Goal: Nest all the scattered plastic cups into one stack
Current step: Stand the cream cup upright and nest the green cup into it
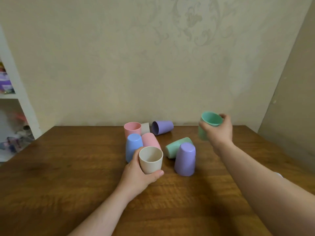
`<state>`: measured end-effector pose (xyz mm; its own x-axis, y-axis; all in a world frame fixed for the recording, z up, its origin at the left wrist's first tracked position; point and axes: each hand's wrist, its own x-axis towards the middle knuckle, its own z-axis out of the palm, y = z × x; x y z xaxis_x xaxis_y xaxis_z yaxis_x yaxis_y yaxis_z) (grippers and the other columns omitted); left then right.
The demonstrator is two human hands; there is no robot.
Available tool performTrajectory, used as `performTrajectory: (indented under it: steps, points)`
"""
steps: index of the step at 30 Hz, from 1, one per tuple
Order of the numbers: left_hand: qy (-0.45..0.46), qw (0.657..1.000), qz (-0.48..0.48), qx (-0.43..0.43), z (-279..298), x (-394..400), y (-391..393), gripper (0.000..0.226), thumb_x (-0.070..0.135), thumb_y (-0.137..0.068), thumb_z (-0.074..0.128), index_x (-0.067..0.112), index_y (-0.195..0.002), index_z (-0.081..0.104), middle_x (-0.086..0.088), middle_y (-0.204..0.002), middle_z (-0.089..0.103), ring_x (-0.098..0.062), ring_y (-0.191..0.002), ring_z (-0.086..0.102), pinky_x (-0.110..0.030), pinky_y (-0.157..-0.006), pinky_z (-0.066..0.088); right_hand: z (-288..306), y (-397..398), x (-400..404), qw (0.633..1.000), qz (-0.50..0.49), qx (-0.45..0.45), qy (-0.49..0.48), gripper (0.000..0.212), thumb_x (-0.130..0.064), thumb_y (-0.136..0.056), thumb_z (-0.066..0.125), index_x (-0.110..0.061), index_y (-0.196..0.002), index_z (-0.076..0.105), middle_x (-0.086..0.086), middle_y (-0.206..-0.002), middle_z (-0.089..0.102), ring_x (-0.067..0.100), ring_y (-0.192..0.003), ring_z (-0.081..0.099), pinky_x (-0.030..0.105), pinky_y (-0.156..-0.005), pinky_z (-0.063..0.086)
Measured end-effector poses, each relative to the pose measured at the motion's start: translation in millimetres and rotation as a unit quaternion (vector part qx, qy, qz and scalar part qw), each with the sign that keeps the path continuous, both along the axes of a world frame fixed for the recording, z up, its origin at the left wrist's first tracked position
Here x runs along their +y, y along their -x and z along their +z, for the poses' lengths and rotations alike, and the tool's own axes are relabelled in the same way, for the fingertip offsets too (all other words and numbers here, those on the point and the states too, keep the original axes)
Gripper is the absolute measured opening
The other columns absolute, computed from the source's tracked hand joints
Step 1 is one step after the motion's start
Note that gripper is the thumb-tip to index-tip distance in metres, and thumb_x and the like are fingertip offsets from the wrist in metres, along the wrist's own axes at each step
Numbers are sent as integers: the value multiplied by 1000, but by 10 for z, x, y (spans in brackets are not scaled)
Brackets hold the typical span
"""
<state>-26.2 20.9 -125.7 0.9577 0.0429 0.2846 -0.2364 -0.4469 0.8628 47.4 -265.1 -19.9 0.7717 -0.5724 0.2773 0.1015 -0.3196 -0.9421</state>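
My left hand (136, 176) grips an upright beige cup (150, 160) at the table's middle. My right hand (219, 132) holds a green cup (211, 119) lifted above the table at the right, mouth tilted toward me. Between them an upside-down purple cup (185, 159) stands in front of a green cup (175, 146) lying on its side. Behind the beige cup are an upside-down blue cup (133, 144) and a tipped pink cup (150, 139). Farther back stand an upright pink cup (132, 128), a partly hidden white cup (145, 128) and a purple cup (162, 127) on its side.
The wooden table (68, 167) meets a patterned wall at the back. A white shelf unit (20, 99) with assorted items stands to the left of the table. A beige panel rises at the right.
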Motion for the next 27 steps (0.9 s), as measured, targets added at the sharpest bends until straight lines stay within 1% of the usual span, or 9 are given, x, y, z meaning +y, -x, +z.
performTrajectory:
  steps: [3, 6, 8, 11, 12, 16, 23, 25, 27]
  points:
    - [15, 1000, -6, 4, -1, 4, 15, 89, 53, -60, 98, 50, -134, 50, 35, -116, 68, 16, -107, 62, -19, -84, 51, 394, 142, 358, 991, 127, -45, -20, 81, -41, -71, 94, -26, -138, 53, -3, -127, 70, 19, -114, 72, 44, -97, 61]
    - [25, 999, -19, 10, 0, 5, 20, 89, 51, -61, 99, 49, -136, 52, 33, -121, 70, 12, -109, 64, -21, -88, 54, 503, 292, 807, 955, 292, -6, -47, 71, -27, -81, 95, -18, -139, 55, 6, -128, 72, 23, -112, 76, 45, -86, 66]
    - [31, 999, -23, 15, 8, 8, 25, 90, 49, -62, 100, 49, -137, 51, 31, -122, 71, 10, -111, 66, -22, -90, 56, 381, 374, 1066, 940, 339, 27, -7, 71, -23, -83, 94, -16, -142, 55, 4, -125, 74, 21, -108, 77, 37, -81, 65]
    - [36, 999, -29, 29, 30, 12, 45, 80, 43, -66, 100, 52, -130, 53, 37, -114, 71, 11, -104, 68, -12, -77, 55, 152, 480, 1273, 932, 353, 43, 66, 78, -33, -78, 97, -20, -143, 57, -12, -120, 72, 3, -103, 73, 16, -77, 57]
    - [40, 998, -31, 31, 36, 9, 51, 77, 41, -68, 100, 53, -127, 53, 39, -113, 70, 12, -103, 68, -10, -73, 55, 98, 527, 1298, 931, 350, 49, 90, 79, -38, -77, 97, -23, -143, 57, -14, -120, 72, 2, -106, 72, 16, -79, 57]
    - [57, 997, -43, 40, 31, 7, 48, 77, 34, -71, 99, 57, -127, 52, 37, -114, 71, 9, -102, 70, -15, -73, 59, -176, 676, 1322, 924, 334, 74, 169, 78, -49, -72, 96, -30, -136, 57, -14, -119, 72, 8, -111, 71, 34, -97, 60]
    - [59, 996, -46, 37, 10, 21, 44, 81, 37, -67, 97, 57, -132, 53, 32, -118, 73, 3, -106, 72, -29, -88, 64, -254, 732, 1290, 926, 335, 65, 160, 66, -41, -80, 95, -37, -127, 49, -23, -112, 67, 4, -107, 68, 21, -90, 53]
    - [57, 997, -42, 32, 24, 12, 52, 85, 40, -66, 97, 57, -135, 50, 29, -119, 73, 1, -107, 72, -32, -89, 65, -214, 738, 1270, 916, 346, 74, 186, 69, -42, -82, 94, -35, -134, 49, -25, -112, 64, 8, -112, 67, 16, -86, 50]
    - [60, 997, -35, 28, 32, 6, 64, 94, 39, -67, 99, 56, -141, 44, 25, -121, 72, -1, -109, 71, -30, -89, 64, -104, 753, 1186, 888, 382, 88, 241, 90, -43, -83, 92, -31, -155, 40, -22, -123, 60, 7, -117, 62, 18, -90, 49]
